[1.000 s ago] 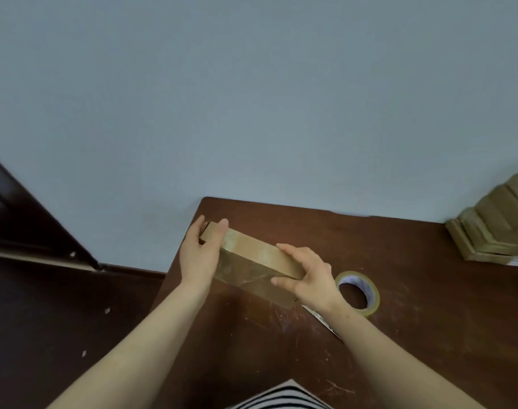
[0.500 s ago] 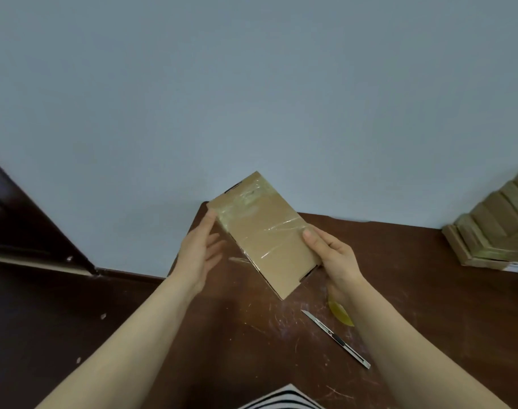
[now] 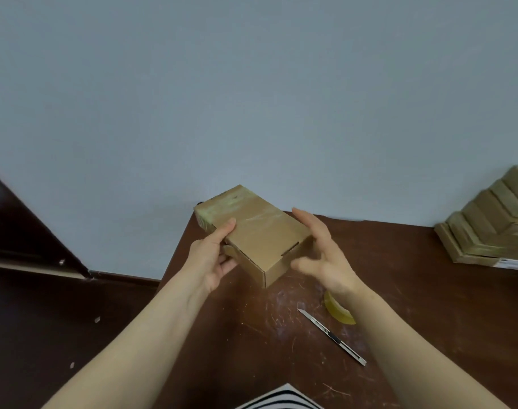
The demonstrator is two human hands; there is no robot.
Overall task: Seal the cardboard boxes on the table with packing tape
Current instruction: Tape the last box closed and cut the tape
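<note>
Left hand [image 3: 212, 258]: holds the box [image 3: 257, 234], thumb on top.
Right hand [image 3: 325, 255]: fingers loose and spread, just beside the box at 3 o'clock.
Box: between both hands, above the table [image 3: 428, 305].
Tape roll [image 3: 338, 312]: 5 o'clock, half hidden.

tape roll [image 3: 338, 312] mostly behind forearm [image 3: 405, 340], box stack [image 3: 487, 231] cropped right

We see the left forearm [image 3: 163, 335] and the right forearm [image 3: 399, 343] bare along all their visible length, down to the left hand [image 3: 210, 258] and the right hand [image 3: 325, 255]. The fingers [image 3: 306, 264] of the right hand are blurred, so we cannot tell their nails. At the bottom edge, between the arms, we see a patch of a garment [image 3: 278, 400] with narrow black and white stripes, which curve across it.
</note>
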